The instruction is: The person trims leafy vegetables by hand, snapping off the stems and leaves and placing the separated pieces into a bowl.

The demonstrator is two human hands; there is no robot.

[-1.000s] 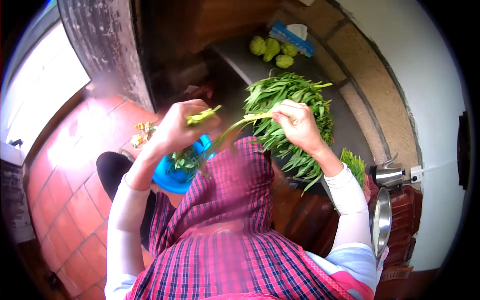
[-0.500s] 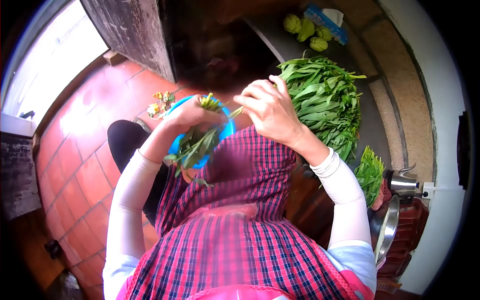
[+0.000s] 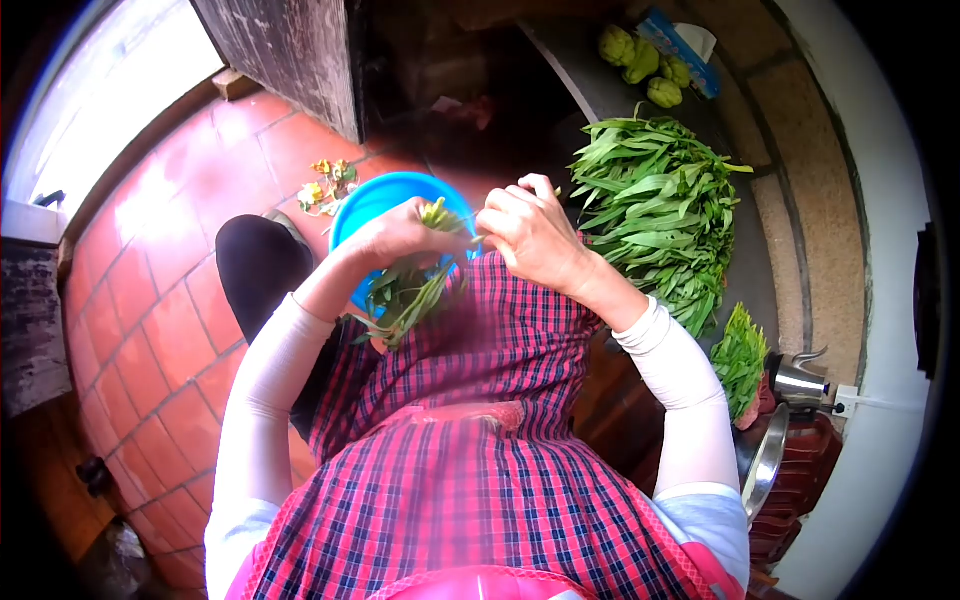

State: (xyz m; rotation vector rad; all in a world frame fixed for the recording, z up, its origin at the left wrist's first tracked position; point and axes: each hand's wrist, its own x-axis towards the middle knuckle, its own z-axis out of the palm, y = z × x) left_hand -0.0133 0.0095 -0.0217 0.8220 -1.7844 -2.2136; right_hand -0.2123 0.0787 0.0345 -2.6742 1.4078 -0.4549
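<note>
My left hand [image 3: 400, 235] is closed round a bunch of leafy greens [image 3: 408, 305], with the cut stem ends poking up above the fist and the leaves hanging down over my lap. Close beside it, my right hand [image 3: 530, 230] pinches a thin stem between thumb and fingers, near the stem ends of the bunch. Whether that stem is still part of the bunch I cannot tell. Below the left hand stands a blue basin [image 3: 385, 190], partly hidden by the hand and the greens. To the right of my right hand lies a large heap of long-leaved greens [image 3: 660, 210].
A smaller bundle of greens [image 3: 740, 360] lies near a metal kettle [image 3: 798, 380] and a metal pan [image 3: 768, 465]. Several chayotes [image 3: 640, 60] sit by a blue tissue box [image 3: 680, 50]. Yellowish scraps [image 3: 328, 188] lie on the red tiled floor [image 3: 180, 330].
The view has shifted slightly, uncovering more of the basin. Both hands stay close together, the left still gripping the bunch, whose hanging leaves have swung a little to the right.
</note>
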